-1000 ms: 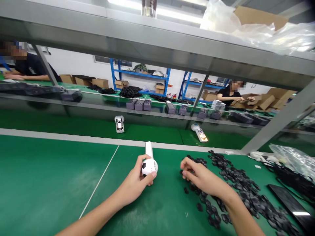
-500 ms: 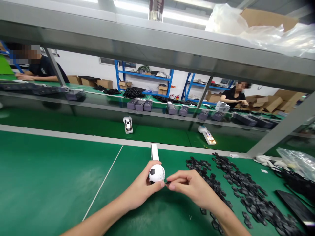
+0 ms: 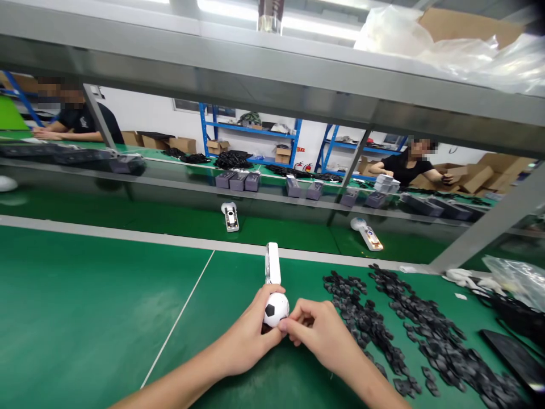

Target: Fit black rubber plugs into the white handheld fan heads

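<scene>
My left hand (image 3: 255, 329) is wrapped round a white handheld device with a ball-shaped head (image 3: 276, 309) patterned like a football, black patches on white. Its white handle (image 3: 273, 264) points away from me over the bench. My right hand (image 3: 317, 329) is pinched at the lower right edge of the ball, its fingertips touching the ball beside my left thumb. The small black piece in that pinch is mostly hidden by the fingers. To the right of my right hand, many small black plastic pieces (image 3: 438, 335) lie in loose rows on the green bench.
Beyond the bench edge, a green belt (image 3: 293, 233) carries white devices (image 3: 230, 217). Grey boxes (image 3: 237, 180) stand on the ledge behind. A metal shelf (image 3: 238, 74) crosses overhead. A dark flat object (image 3: 511, 360) lies at right. Two people (image 3: 409, 165) sit across.
My right hand has brought the small black piece in against the ball. The held device has shifted slightly right. Devices on the belt have moved right, and the person at right has spread their arms.
</scene>
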The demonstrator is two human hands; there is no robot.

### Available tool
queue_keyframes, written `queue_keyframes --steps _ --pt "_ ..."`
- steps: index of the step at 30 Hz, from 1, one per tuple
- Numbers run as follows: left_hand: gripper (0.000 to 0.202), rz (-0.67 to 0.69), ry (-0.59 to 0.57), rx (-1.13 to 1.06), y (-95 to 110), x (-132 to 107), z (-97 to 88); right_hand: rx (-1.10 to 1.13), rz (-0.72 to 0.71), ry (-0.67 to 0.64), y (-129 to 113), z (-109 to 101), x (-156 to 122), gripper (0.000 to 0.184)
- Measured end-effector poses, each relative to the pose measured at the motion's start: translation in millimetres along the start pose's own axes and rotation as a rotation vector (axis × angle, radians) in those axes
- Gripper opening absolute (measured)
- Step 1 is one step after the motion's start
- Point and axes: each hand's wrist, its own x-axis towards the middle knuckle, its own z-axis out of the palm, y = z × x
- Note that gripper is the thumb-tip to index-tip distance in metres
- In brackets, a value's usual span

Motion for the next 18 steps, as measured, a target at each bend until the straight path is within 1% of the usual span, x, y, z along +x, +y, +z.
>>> queue_keyframes --steps 3,6,7,9,11,13,15,17,18 --pt "0.049 -0.006 -0.009 0.035 4 0 -1.3 -0.098 0.007 0.041 5 2 1 0.029" --pt "0.048 -0.021 -0.02 0.026 5 0 -1.5 -0.218 -0.054 0.098 9 4 3 0.03" --pt "0.048 -0.025 -0.02 0.0 5 0 -1.3 -0.247 -0.085 0.093 9 4 4 0.029" --pt "0.052 -0.03 -0.032 -0.084 3 0 -1.0 -0.274 -0.166 0.013 4 -3 6 0.028" --pt "0.056 -0.034 -0.052 -0.149 1 1 -1.7 -0.254 -0.231 -0.079 -5 -19 6 0.028" --pt "0.05 -0.059 -0.04 -0.165 -1 3 -3.8 -0.253 -0.248 -0.082 -14 -41 4 0.034" --pt "0.044 -0.104 -0.004 -0.178 -4 7 -6.3 -0.334 -0.2 -0.038 -19 -66 -3 0.036" --pt "0.045 -0.144 0.028 -0.229 -7 12 -8.0 -0.454 -0.128 -0.035 -18 -85 -11 0.03" --pt "0.047 -0.154 0.035 -0.259 -8 13 -8.4 -0.501 -0.092 -0.05 -15 -91 -15 0.024"
